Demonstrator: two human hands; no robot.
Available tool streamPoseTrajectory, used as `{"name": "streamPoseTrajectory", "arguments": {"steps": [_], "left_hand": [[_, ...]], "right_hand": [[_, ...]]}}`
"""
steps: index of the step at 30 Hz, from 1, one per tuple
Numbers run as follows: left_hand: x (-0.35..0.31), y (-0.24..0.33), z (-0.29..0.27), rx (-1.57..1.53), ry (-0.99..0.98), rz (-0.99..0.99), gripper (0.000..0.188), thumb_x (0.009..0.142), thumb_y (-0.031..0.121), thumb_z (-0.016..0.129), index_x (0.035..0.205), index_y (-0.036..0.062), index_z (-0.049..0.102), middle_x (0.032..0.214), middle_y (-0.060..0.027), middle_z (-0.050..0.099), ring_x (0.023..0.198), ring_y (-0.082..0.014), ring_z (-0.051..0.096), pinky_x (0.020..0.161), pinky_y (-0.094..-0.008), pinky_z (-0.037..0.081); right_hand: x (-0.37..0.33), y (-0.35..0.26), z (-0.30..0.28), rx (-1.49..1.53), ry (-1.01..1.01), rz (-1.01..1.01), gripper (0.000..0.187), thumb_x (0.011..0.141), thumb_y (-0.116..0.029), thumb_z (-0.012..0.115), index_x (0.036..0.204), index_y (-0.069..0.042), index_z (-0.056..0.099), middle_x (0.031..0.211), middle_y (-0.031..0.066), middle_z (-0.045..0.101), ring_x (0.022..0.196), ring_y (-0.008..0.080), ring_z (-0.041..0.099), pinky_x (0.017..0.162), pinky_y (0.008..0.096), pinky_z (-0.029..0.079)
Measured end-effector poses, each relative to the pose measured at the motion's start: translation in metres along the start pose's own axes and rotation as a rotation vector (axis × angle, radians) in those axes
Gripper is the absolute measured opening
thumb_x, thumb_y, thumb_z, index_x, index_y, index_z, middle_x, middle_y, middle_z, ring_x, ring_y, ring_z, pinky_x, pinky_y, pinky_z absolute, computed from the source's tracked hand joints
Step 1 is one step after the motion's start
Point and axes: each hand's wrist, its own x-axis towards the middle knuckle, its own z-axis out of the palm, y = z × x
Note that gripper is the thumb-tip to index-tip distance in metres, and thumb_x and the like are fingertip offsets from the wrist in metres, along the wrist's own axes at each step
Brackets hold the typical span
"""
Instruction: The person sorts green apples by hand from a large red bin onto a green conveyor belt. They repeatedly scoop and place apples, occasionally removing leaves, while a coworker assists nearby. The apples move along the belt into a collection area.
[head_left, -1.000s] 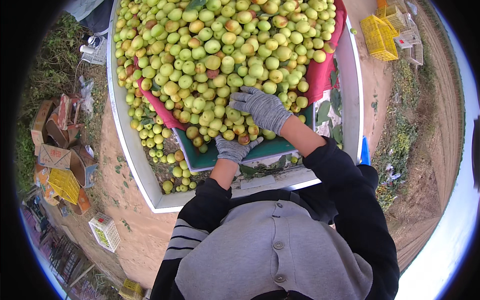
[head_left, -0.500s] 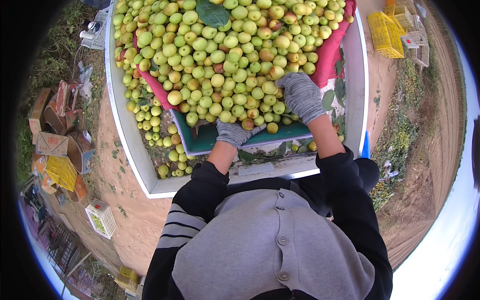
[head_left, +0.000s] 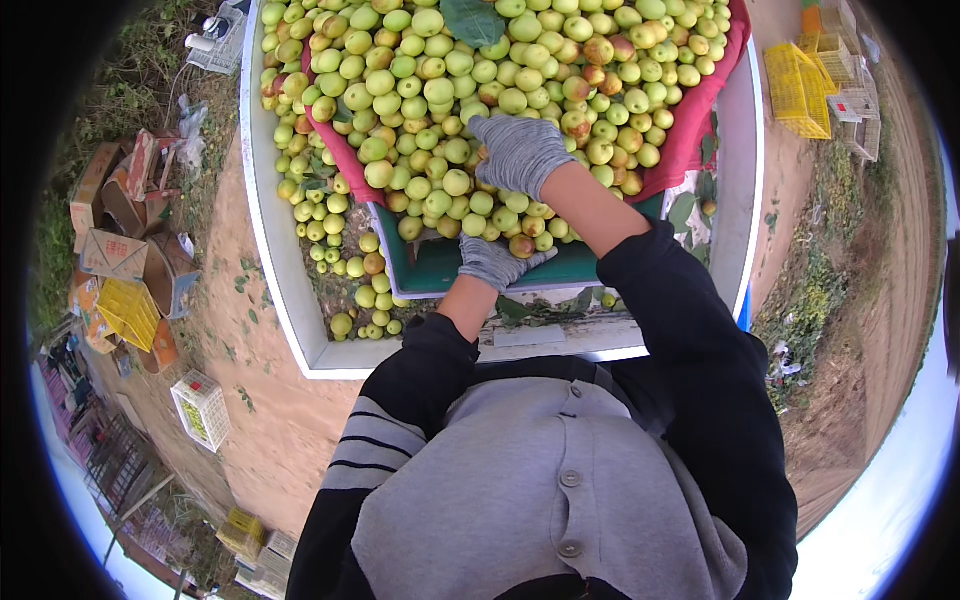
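A heap of round green-yellow fruits (head_left: pixel 430 125), some blushed red-brown, spreads over a red cloth (head_left: pixel 675 150) and down to a green tray (head_left: pixel 415 275). My left hand (head_left: pixel 495 263), in a grey knit glove, lies at the tray against the lowest fruits. Its thumb stretches out to the right, and its fingertips are partly hidden by fruit. Above it, my right hand (head_left: pixel 525 155), gloved alike, reaches over the middle of the heap. Its index finger and thumb are apart, with a reddish fruit showing between them; I see no firm grip on it.
White walls (head_left: pixel 270 240) enclose the heap, with loose fruits (head_left: pixel 345 268) and leaves (head_left: pixel 545 308) beside the tray. Cardboard boxes (head_left: pixel 112 252), a yellow crate (head_left: pixel 128 312) and a white crate (head_left: pixel 200 410) stand at left. More yellow crates (head_left: pixel 797 92) are at far right.
My right hand has moved left and away from me, from the heap's right edge to its middle. The left hand stays by the tray. The whole view has shifted slightly.
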Motion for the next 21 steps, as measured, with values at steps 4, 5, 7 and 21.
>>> {"name": "streamPoseTrajectory", "arguments": {"steps": [4,5,7,21], "left_hand": [[0.004,-0.002,-0.006,-0.09,0.009,-0.017,0.072,0.095,0.066,0.02,0.152,0.022,0.027,0.158,-0.0066,0.028,0.144,-0.0358,0.027,0.112,-0.0646,0.025],[0.006,-0.003,-0.007,-0.096,0.038,-0.005,0.072,0.095,0.065,0.019,0.152,0.0221,0.027,0.158,-0.0064,0.029,0.145,-0.0345,0.027,0.113,-0.0616,0.025],[0.01,-0.004,-0.01,-0.061,0.061,0.042,0.071,0.094,0.066,0.021,0.151,0.0231,0.03,0.157,-0.006,0.031,0.144,-0.0338,0.029,0.113,-0.0611,0.027],[0.017,-0.002,-0.027,-0.042,0.106,0.06,0.073,0.093,0.068,0.023,0.15,0.0236,0.031,0.157,-0.0043,0.029,0.143,-0.035,0.03,0.109,-0.0657,0.03]], "right_hand": [[0.007,-0.013,-0.005,-0.05,0.041,0.012,0.04,0.091,-0.027,0.058,0.128,-0.013,0.055,0.117,0.0148,0.06,0.095,0.0274,0.069,0.072,0.0487,0.056],[0.018,-0.02,-0.004,-0.064,0.007,0.021,0.041,0.092,-0.028,0.056,0.13,-0.013,0.054,0.117,0.0152,0.059,0.094,0.028,0.068,0.071,0.0505,0.056],[0.04,-0.034,0.0,-0.134,-0.072,0.108,0.035,0.089,-0.026,0.061,0.12,-0.011,0.063,0.112,0.0147,0.061,0.095,0.0268,0.069,0.067,0.0492,0.056],[0.048,-0.046,0.04,-0.291,-0.161,0.036,0.019,0.083,-0.015,0.068,0.1,-0.009,0.074,0.107,0.0096,0.068,0.097,0.0244,0.069,0.068,0.0405,0.055]]}}
